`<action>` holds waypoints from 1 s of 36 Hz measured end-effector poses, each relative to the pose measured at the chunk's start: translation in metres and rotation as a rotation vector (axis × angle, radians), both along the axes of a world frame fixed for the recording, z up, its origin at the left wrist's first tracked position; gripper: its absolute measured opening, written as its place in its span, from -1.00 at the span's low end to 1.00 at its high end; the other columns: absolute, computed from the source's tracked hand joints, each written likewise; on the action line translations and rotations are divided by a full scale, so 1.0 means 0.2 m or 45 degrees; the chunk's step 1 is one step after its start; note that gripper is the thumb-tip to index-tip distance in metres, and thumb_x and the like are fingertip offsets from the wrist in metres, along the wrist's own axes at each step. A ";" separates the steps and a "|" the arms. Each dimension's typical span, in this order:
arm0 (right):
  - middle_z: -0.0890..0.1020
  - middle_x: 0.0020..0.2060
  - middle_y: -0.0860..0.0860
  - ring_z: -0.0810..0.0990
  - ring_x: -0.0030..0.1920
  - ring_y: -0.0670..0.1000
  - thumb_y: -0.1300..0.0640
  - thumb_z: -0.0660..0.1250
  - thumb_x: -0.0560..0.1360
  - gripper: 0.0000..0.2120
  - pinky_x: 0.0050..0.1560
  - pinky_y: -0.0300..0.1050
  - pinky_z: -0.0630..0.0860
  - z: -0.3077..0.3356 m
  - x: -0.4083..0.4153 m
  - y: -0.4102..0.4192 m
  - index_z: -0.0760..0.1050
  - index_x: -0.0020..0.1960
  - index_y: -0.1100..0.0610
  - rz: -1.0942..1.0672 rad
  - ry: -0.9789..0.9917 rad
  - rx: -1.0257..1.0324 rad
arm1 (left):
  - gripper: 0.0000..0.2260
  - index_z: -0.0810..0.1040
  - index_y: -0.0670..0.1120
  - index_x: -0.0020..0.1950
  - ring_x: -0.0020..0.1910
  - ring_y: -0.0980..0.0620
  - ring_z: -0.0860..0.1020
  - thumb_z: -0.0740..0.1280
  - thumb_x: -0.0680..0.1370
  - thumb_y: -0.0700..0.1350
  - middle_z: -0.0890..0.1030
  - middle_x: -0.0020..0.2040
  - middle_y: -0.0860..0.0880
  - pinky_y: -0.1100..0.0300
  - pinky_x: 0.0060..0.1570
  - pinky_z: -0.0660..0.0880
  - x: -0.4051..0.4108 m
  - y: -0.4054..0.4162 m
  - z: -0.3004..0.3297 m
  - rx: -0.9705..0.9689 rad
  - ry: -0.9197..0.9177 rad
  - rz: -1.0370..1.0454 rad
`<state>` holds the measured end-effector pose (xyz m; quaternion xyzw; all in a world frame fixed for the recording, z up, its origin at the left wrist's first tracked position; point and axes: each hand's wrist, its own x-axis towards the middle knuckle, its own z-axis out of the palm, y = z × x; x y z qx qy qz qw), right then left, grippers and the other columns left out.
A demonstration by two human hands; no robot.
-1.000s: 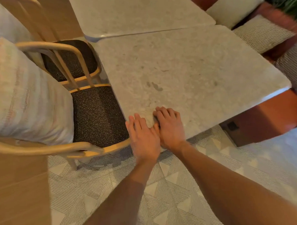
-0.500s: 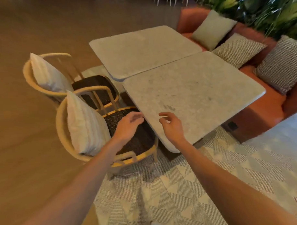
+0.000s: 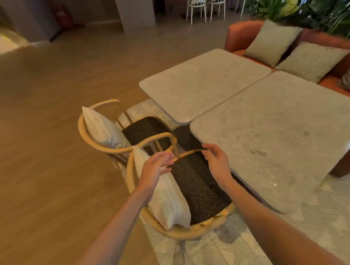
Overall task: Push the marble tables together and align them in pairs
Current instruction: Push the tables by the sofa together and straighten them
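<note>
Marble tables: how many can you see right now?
2. The near marble table sits right of the hands, beside the rattan chairs. The far marble table lies beyond it, edges meeting along a thin seam. More may stand outside the frame.

Both my bare forearms reach forward, my left hand (image 3: 154, 167) out flat with fingers straight and close together, my right hand (image 3: 217, 162) just across from it, palm turned inward, fingers loosely bent, neither gripping anything.
</note>
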<state>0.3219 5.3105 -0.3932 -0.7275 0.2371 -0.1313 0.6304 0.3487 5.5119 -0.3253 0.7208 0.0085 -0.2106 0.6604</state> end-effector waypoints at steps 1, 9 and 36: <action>0.64 0.07 -0.06 0.58 0.11 -0.10 0.19 0.27 0.60 -0.78 0.17 -0.18 0.50 0.01 0.04 0.04 0.57 0.21 0.08 -0.013 0.007 0.019 | -0.80 0.66 -0.06 0.12 0.15 -0.04 0.64 0.25 0.65 -0.09 0.70 0.10 -0.05 -0.11 0.27 0.52 0.06 0.04 0.01 -0.003 -0.002 0.008; 0.64 0.03 -0.09 0.59 0.09 -0.08 0.15 0.28 0.59 -0.79 0.21 -0.06 0.53 0.12 0.28 0.25 0.58 0.19 0.03 -0.192 0.090 0.034 | -0.80 0.66 -0.05 0.13 0.08 -0.03 0.67 0.26 0.64 -0.08 0.72 0.04 -0.03 -0.05 0.15 0.57 0.50 0.14 -0.06 -0.083 0.045 -0.108; 0.69 -0.01 0.04 0.68 0.04 0.06 0.16 0.18 0.65 -0.81 0.11 0.08 0.61 0.15 0.28 0.43 0.58 0.06 0.08 -1.355 0.068 0.372 | -0.78 0.58 -0.09 0.19 0.03 -0.03 0.70 0.20 0.67 -0.06 0.70 0.09 -0.10 0.11 -0.12 0.64 1.07 -0.25 -0.21 -0.233 0.470 -0.923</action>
